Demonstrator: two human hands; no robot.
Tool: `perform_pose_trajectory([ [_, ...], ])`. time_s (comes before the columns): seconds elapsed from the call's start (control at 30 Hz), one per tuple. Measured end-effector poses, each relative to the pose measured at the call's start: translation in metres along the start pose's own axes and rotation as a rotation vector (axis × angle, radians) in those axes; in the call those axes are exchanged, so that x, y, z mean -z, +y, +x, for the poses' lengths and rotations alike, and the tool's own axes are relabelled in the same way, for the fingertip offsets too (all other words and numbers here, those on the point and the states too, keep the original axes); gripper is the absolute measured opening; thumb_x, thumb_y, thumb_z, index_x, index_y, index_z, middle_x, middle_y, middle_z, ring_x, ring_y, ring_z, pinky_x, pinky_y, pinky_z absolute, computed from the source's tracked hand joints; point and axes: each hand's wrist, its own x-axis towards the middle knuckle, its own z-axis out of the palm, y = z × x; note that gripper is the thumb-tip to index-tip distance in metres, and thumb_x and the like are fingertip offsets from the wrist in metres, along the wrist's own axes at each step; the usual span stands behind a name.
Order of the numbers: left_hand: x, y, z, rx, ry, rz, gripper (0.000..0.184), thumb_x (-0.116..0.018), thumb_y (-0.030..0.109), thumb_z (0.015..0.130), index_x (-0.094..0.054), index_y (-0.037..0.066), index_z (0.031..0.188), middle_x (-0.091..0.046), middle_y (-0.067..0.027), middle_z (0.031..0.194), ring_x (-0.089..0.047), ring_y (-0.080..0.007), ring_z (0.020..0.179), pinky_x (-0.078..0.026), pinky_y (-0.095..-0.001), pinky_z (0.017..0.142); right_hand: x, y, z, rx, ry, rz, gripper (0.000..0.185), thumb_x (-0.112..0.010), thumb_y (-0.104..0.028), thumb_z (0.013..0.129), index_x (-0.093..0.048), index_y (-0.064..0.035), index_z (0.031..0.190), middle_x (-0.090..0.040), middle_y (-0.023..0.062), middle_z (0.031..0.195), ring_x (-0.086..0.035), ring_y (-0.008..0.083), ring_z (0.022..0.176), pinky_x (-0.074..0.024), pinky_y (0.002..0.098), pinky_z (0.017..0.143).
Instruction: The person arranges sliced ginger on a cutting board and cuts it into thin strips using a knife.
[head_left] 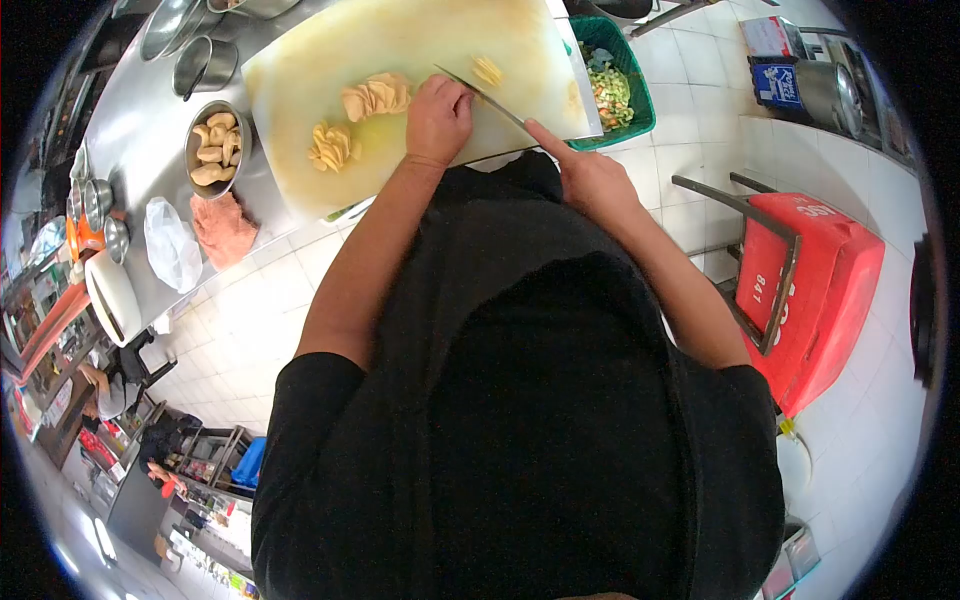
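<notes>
Knife and both hands at work near the board's lower edge

The right grip (pixel 595 182) is closed round the handle of the knife (pixel 500 106), its forefinger stretched along the top, right of upper centre in the frame. The blade slants up and leftward over the board (pixel 400 35), its tip just beyond the left grip (pixel 440 118). That left grip is curled with the fingers tucked down; whether it pinches anything beneath cannot be told.

The slices lie to its left: a fanned pile (pixel 377 97) just beside the knuckles, and a yellower heap (pixel 332 147) below and left of it. A small bunch of strips (pixel 488 70) sits right of the blade, inside the board's right edge. The widest bare stretch of board runs along its top; another patch opens at its lower left.

Past the left edge, on the metal desk (pixel 140 140), a bowl (pixel 218 150) of whole peeled pieces stands close to the board, with a cloth (pixel 223 228) and a plastic bag (pixel 170 243) below it, near the desk's lower edge. Off the right edge is a green basket (pixel 645 105) of scraps. Beyond it, tiled floor (pixel 690 70) stretches toward the upper right.
</notes>
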Motion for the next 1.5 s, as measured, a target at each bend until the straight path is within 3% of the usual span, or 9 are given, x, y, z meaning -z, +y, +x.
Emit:
perform_pose_trajectory([
  [0.57,0.001,0.010,-0.010,0.034,0.015,-0.062,0.002,-0.072,0.006,0.085,-0.071,0.005,0.085,-0.064,-0.0150,0.087,-0.064,-0.0383,0.087,-0.052,-0.0487,0.079,0.000,-0.005,-0.016,-0.016,-0.022,0.045,0.084,-0.054,-0.003,0.093,-0.032,-0.0381,0.166,-0.072,0.0274,0.086,-0.071,0.0457,0.078,-0.0547,0.0564,0.070],
  [0.67,0.003,0.008,-0.005,0.029,-0.025,-0.017,0.002,-0.072,0.006,0.085,-0.071,0.005,0.085,-0.064,-0.0151,0.087,-0.064,-0.0383,0.087,-0.052,-0.0489,0.078,-0.010,-0.003,-0.002,0.028,0.069,0.076,0.085,-0.054,-0.002,0.093,-0.032,-0.0380,0.166,-0.072,0.0266,0.087,-0.072,0.0450,0.078,-0.0547,0.0556,0.069],
  [0.87,0.002,0.001,-0.004,0.005,0.019,-0.044,0.003,-0.073,0.005,0.084,-0.070,0.005,0.085,-0.064,-0.0149,0.088,-0.064,-0.0380,0.087,-0.053,-0.0483,0.077,0.015,-0.014,-0.014,-0.032,-0.066,0.001,0.082,-0.055,-0.005,0.096,-0.031,-0.0391,0.166,-0.072,0.0263,0.087,-0.072,0.0447,0.077,-0.0553,0.0557,0.071],
  [0.97,0.003,0.003,-0.002,0.001,0.026,-0.034,0.003,-0.073,0.004,0.084,-0.070,0.005,0.085,-0.064,-0.0148,0.088,-0.064,-0.0379,0.087,-0.053,-0.0484,0.077,-0.014,-0.003,0.001,0.012,0.035,0.061,0.081,-0.056,-0.007,0.097,-0.030,-0.0411,0.166,-0.072,0.0265,0.086,-0.072,0.0450,0.079,-0.0559,0.0560,0.073],
  [1.17,0.005,0.001,-0.005,-0.018,0.040,-0.057,0.003,-0.071,0.002,0.085,-0.069,0.003,0.087,-0.063,-0.0149,0.089,-0.064,-0.0376,0.087,-0.053,-0.0466,0.077,-0.003,0.002,0.007,0.019,0.099,0.228,0.077,-0.058,-0.007,0.099,-0.035,-0.0413,0.164,-0.073,0.0273,0.093,-0.071,0.0467,0.084,-0.0566,0.0544,0.077],
  [1.27,0.013,0.004,-0.012,0.080,0.036,-0.093,0.004,-0.070,0.001,0.086,-0.068,0.002,0.089,-0.063,-0.0151,0.089,-0.064,-0.0368,0.086,-0.053,-0.0445,0.076,-0.005,0.006,-0.002,0.050,0.136,0.277,0.075,-0.056,-0.012,0.100,-0.033,-0.0430,0.164,-0.071,0.0280,0.088,-0.070,0.0480,0.081,-0.0564,0.0581,0.075],
  [1.37,0.021,0.006,-0.018,0.085,0.081,-0.092,0.005,-0.069,-0.001,0.087,-0.068,0.002,0.091,-0.064,-0.0150,0.089,-0.064,-0.0355,0.085,-0.054,-0.0429,0.075,-0.022,0.014,-0.003,0.102,0.034,0.240,0.074,-0.057,-0.013,0.100,-0.034,-0.0430,0.163,-0.071,0.0281,0.089,-0.070,0.0479,0.081,-0.0565,0.0573,0.076],
  [1.5,0.028,0.005,-0.027,0.128,0.020,-0.069,0.006,-0.068,-0.003,0.089,-0.069,0.001,0.094,-0.064,-0.0158,0.089,-0.065,-0.0349,0.085,-0.054,-0.0417,0.074,-0.010,0.020,0.008,0.081,0.091,0.255,0.072,-0.058,-0.015,0.101,-0.036,-0.0439,0.163,-0.072,0.0267,0.090,-0.071,0.0465,0.082,-0.0568,0.0567,0.077],
])
